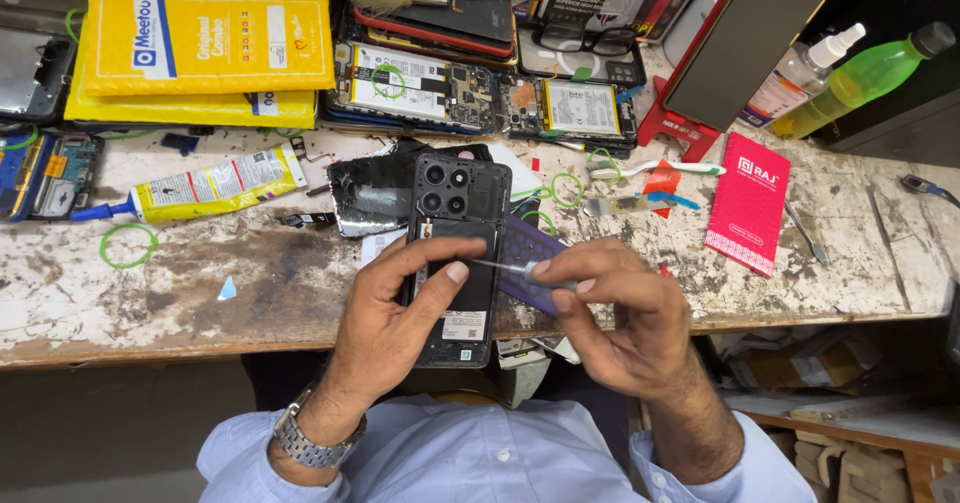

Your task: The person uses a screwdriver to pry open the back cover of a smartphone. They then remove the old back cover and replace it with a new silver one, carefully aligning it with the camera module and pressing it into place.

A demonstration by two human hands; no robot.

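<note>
Centrally, a black phone [456, 253] with its back facing up is held over the front edge of the worn workbench [200, 293]. It is gripped by the left hand [395, 318], whose thumb is laid across the middle of the back while the other fingers are curled underneath, where they cannot be seen. The phone's lower end is seen past the bench edge, and its left edge is partly covered by the hand.

A thin screwdriver [512, 268] is pinched in the closed fingers of the right hand [620, 318]; only the slim metal shaft and a short piece of handle are shown, the rest being hidden inside the grip. Its tip is brought to the phone's right side, just beside the left thumb (whether it touches a screw cannot be made out).

A purple mat [528, 255] is half covered by the right hand. Behind the phone, a cracked dark panel [370, 195] is partly hidden by it. A yellow glue tube [215, 185] is lying to the left, a pink booklet [748, 203] to the right, and yellow boxes [205, 53] are stacked at the back. A green bottle [865, 78] is cut off by dark equipment.
</note>
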